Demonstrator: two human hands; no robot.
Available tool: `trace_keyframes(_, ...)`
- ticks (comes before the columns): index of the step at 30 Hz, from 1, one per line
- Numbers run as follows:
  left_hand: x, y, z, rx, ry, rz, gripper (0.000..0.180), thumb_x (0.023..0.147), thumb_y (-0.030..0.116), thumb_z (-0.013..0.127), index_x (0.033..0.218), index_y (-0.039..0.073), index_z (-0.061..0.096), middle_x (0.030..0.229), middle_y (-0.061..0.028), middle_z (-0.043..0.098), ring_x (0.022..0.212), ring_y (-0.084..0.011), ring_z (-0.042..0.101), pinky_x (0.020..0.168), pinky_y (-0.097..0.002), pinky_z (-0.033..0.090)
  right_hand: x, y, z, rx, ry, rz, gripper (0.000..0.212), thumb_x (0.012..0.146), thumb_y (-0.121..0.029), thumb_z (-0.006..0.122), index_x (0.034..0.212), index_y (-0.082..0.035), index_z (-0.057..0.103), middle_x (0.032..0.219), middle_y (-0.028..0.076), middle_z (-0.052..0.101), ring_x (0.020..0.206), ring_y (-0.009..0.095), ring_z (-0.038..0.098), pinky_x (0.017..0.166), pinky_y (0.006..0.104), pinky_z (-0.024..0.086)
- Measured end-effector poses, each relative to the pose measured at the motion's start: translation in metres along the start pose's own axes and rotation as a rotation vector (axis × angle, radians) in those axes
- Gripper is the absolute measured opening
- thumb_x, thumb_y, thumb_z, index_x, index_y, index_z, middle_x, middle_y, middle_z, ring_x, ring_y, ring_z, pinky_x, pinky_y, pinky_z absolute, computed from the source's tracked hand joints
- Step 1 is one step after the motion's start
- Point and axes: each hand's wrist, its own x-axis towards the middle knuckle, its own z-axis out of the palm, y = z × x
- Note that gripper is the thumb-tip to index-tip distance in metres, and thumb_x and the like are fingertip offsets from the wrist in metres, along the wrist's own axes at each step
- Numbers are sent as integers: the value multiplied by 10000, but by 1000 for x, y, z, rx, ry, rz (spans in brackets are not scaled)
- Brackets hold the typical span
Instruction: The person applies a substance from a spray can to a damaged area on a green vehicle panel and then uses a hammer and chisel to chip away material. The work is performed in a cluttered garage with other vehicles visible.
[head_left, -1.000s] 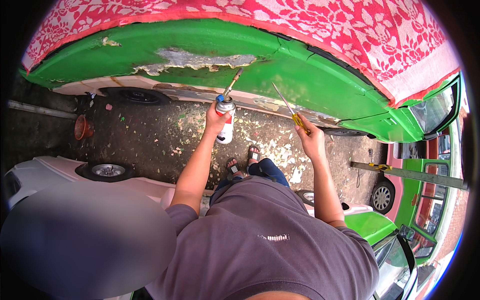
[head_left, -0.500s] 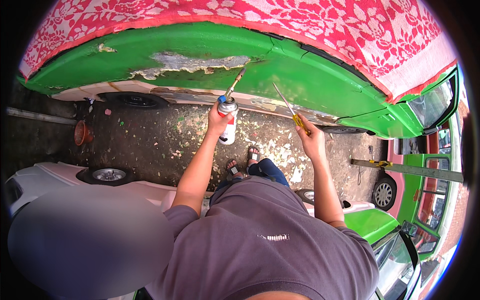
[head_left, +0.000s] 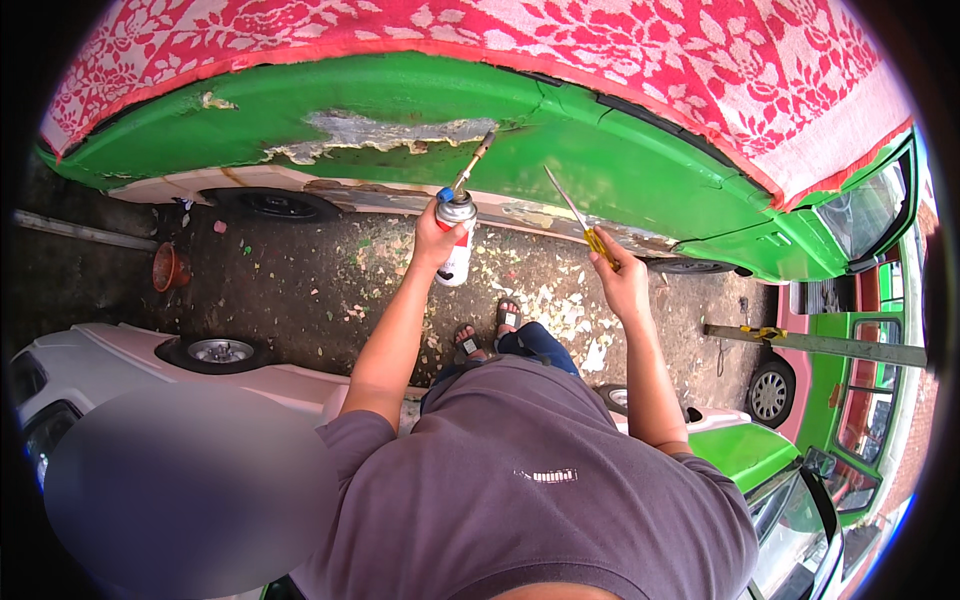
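My left hand is closed round a gas torch, a white and red canister with a blue knob and a metal nozzle. The nozzle tip points at the green side of a vehicle, near the end of a long bare grey patch with ragged, peeled edges. I cannot make out a flame. In my right hand is a screwdriver with a yellow handle, its fingers wrapped round the grip. Its thin metal shaft reaches up toward the green panel, right of the torch.
A red and white floral cloth covers the vehicle's top. Paint flakes litter the ground round my feet. A white and pink car stands close behind at left. A grey post and an orange pot flank the space.
The view has shifted slightly, and the vehicle appears a little lower. The torch nozzle has tilted slightly to the right. Both hands keep their holds.
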Motion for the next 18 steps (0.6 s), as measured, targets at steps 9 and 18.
trace_keyframes(9,1,-1,5,0,-17,-3,531,711,332,772,1098,28,575,958,-54,667,863,-130,630,791,-295,504,1,6,-3,0,10,-23,428,861,-186,667,1283,-176,597,1106,176,669,1038,277,658,876,359,496)
trace_keyframes(18,-6,-11,2,-19,-8,-28,547,712,332,781,1115,29,570,979,-56,665,883,-133,626,812,-295,496,1,11,-3,-11,2,-6,426,862,-195,664,1282,-182,596,1108,178,668,1029,282,660,869,361,499)
